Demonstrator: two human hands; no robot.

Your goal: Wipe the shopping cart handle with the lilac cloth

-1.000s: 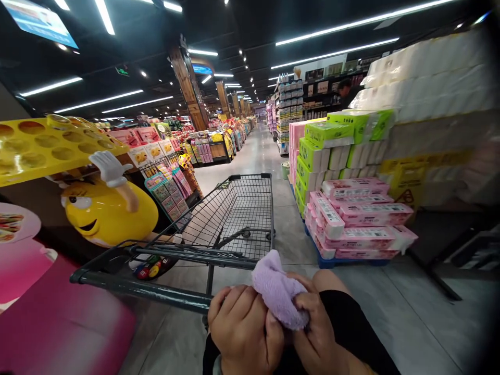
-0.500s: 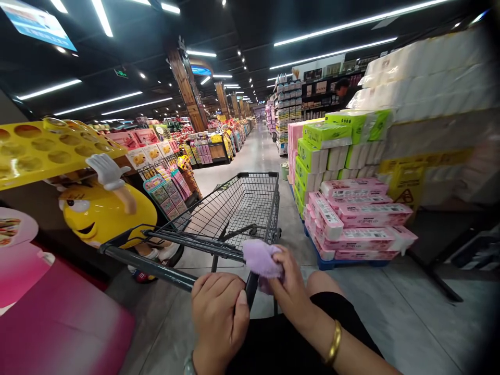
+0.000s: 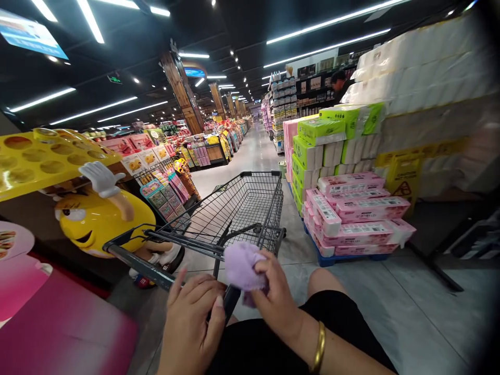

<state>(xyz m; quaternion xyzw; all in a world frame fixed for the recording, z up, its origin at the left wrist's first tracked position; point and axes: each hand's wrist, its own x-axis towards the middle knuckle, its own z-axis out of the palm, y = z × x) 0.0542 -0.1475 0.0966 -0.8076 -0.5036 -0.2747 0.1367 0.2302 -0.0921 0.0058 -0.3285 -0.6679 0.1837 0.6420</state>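
- Purple cloth is held bunched in the right hand, by the right end of the cart handle; contact with the frame there cannot be told.
- Handle's long axis is slanted, far left to near right; no long axis is made out in the cloth.
- Left hand is nearer the handle: laid over it, one finger lifted; tightness of grip cannot be told.
- Left of that hand, the bar is left uncovered; its far end is backed by a yellow figure.
- Right of the handle, open floor is bounded by pink packs.
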